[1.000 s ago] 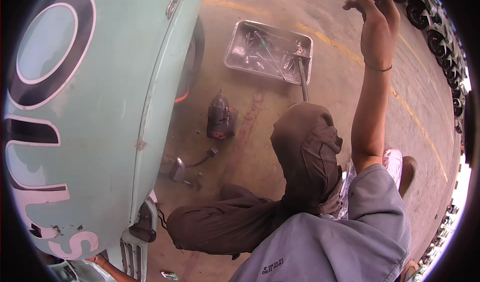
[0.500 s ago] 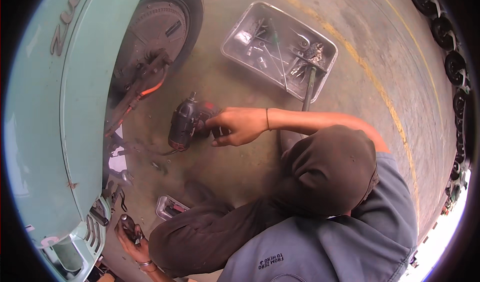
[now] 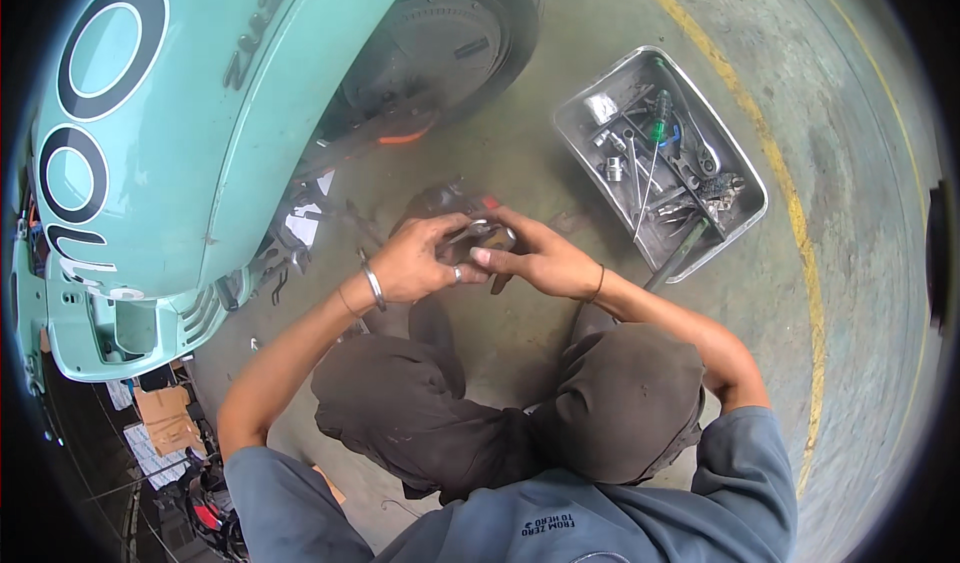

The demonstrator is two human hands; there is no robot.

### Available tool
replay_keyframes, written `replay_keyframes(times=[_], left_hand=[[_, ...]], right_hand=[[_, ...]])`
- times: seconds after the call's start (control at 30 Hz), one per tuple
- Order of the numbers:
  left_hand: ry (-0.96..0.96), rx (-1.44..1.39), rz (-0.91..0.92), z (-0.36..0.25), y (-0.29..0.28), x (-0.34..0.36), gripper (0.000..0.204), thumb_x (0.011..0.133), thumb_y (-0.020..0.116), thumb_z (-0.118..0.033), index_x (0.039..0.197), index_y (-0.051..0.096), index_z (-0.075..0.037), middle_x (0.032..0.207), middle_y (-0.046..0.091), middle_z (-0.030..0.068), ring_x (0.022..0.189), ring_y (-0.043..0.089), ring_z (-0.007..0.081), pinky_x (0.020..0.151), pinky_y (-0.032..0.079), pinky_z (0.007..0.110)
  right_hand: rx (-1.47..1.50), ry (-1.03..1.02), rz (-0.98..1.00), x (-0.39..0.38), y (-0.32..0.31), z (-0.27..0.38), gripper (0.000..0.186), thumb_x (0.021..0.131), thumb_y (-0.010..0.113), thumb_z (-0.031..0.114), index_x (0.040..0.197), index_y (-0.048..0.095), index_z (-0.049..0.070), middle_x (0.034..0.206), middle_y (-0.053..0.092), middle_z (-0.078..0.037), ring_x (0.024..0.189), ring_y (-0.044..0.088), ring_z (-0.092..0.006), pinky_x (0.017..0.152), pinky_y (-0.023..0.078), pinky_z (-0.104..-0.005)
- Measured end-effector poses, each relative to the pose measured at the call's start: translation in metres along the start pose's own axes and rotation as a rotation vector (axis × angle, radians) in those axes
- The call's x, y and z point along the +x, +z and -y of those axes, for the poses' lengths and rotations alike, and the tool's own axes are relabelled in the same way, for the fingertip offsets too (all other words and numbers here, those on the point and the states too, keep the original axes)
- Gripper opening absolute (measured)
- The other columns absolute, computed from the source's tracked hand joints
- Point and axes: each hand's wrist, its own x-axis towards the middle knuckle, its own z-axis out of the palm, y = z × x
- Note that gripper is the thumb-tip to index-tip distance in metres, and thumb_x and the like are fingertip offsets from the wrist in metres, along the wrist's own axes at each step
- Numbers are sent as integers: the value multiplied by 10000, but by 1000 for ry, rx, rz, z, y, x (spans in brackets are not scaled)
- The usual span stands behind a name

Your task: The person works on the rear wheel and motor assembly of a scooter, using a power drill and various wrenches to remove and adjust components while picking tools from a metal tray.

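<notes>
Both my hands meet above the floor, between my knees and the scooter's wheel. My left hand point(image 3: 415, 258), with a ring and a metal bangle, grips one side of a small dark-and-silver metal part point(image 3: 484, 235). Fingers and thumb of my right hand point(image 3: 550, 261) close on its other side. Its exact kind cannot be made out, as the fingers cover much of it. Just beyond the hands a dark power driver point(image 3: 437, 199) with a red patch rests on the floor, blurred and partly hidden by my left hand.
A mint-green scooter body point(image 3: 290, 93) stands at the left, its wheel point(image 3: 440, 43) beyond my hands. A metal tray point(image 3: 568, 128) of sockets, wrenches and a green-handled screwdriver point(image 3: 661, 113) lies to the right. Cardboard point(image 3: 165, 418) and parts are at the lower left.
My right hand has let go of the power driver and joined my left on the metal part. My left hand has brought that part from the lower left to the middle. The view has shifted.
</notes>
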Motion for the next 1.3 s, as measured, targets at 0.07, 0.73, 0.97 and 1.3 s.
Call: replay_keyframes(times=[0.07,0.73,0.97,1.3], left_hand=[[143,-47,-19,-4,18,44,633,768,853,-288,1257,580,5,1106,682,89,1001,654,164,861,532,337],[226,274,-65,-44,87,305,374,850,598,-68,1214,658,-8,1130,701,198,1075,674,312,968,514,384],[476,175,-124,-34,32,187,353,904,665,-161,1220,632,-7,1160,675,170,1034,671,296,917,522,382],[148,156,-671,38,-53,21,349,911,686,-174,1194,624,21,1060,677,140,1020,644,247,900,497,365]], right_hand=[[170,73,-156,-20,-33,4,542,966,649,311,1341,469,-37,1038,657,-141,862,674,-193,741,554,-311],[18,-27,-1330,-188,-185,55,384,976,589,298,1207,585,-9,1045,693,-76,801,586,-113,704,460,-252],[-86,-41,-999,-97,-200,145,344,998,551,334,1080,673,22,1001,688,-43,749,546,-79,659,444,-223],[-118,-85,-681,153,-185,88,337,942,534,218,1063,585,-92,856,710,-136,669,616,-181,600,533,-299]])
